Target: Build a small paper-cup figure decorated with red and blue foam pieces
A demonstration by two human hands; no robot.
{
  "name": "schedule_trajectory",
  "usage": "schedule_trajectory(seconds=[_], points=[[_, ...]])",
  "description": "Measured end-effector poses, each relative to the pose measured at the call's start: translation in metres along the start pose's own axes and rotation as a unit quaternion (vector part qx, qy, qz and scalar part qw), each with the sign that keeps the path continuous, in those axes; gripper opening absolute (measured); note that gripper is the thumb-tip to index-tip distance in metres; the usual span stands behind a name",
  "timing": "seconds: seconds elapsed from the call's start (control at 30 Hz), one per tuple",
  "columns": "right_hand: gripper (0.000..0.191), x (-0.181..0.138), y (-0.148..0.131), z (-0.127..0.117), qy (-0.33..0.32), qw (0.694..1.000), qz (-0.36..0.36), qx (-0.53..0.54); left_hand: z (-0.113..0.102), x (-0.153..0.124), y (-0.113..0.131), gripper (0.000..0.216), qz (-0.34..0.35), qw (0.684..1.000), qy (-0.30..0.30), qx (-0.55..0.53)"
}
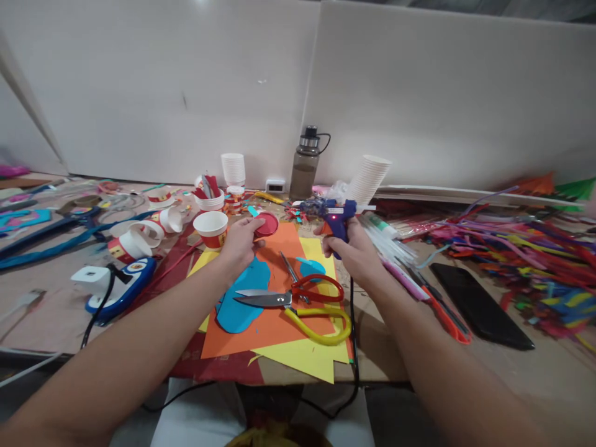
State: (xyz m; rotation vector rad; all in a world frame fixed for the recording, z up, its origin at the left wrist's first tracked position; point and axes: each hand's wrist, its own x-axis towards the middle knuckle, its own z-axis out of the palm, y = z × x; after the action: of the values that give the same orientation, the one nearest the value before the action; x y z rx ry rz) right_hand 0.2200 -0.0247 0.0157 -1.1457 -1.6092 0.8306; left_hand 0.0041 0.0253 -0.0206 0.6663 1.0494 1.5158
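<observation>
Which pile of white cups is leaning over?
The tall stack of white cups right of the bottle, just behind the glue gun, leans sideways. The shorter stack left of the bottle stands straight up.

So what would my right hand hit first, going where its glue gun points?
Probably the small red round disc in the left hand; the blue plastic glue gun aims there, depth unclear.

The scissors [288,299] have bright, smooth metal blades and glossy red and yellow plastic handles. Under them lie a matt orange paper sheet [272,329] and a matt yellow paper sheet [302,360]. Beyond the scissors, the glue gun [338,218] is shiny blue plastic and the red disc [267,225] looks smooth. Right of the scissors, the phone [482,305] is glossy black. The desk [535,379] is dull brown and cardboard-like.
</observation>
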Motion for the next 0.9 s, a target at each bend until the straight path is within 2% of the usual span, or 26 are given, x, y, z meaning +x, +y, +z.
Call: schedule_trajectory(seconds=[0.17, 0.43, 0.9], points=[[0.029, -0.011, -0.006, 0.010, -0.063, 0.997, -0.029, -0.041, 0.000, -0.001, 0.000, 0.023, 0.010, 1.000, 0.013, 0.023], [0.033, -0.014, -0.008, 0.016, -0.047, 0.979, -0.085, -0.181, 0.002, -0.002, -0.002, 0.022, 0.018, 0.999, 0.008, 0.028], [0.037, -0.014, -0.001, 0.017, -0.069, 0.970, -0.106, -0.208, 0.004, -0.009, 0.004, 0.026, 0.019, 0.999, 0.001, 0.033]])
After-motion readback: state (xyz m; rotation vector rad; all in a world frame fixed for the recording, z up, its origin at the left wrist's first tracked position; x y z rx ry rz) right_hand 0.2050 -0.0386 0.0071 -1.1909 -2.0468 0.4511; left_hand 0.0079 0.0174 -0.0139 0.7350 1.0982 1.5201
